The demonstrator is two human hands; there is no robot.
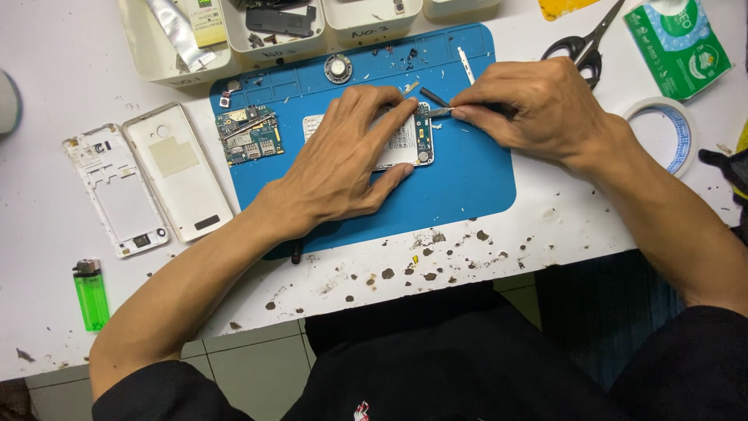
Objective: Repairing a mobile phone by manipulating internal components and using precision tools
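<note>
Left hand point(343, 160): yours, pressed flat on the opened phone point(405, 139), pinning it, fingers not closed around it.
Right hand point(534, 109): yours, pinching a thin metal tool point(438, 112), tip at the phone's right edge.
Phone: mid blue mat point(467, 179).
Beside your left hand: circuit board point(249, 135) on the mat.
Off the mat: white back covers point(179, 171), green lighter point(90, 295).

Two hands point(343, 156) point(530, 109), two white phone shells point(117, 191) point(179, 171), one green lighter point(91, 296), one pair of scissors point(584, 47), one tape roll point(662, 132), four white trays point(156, 54).
</note>
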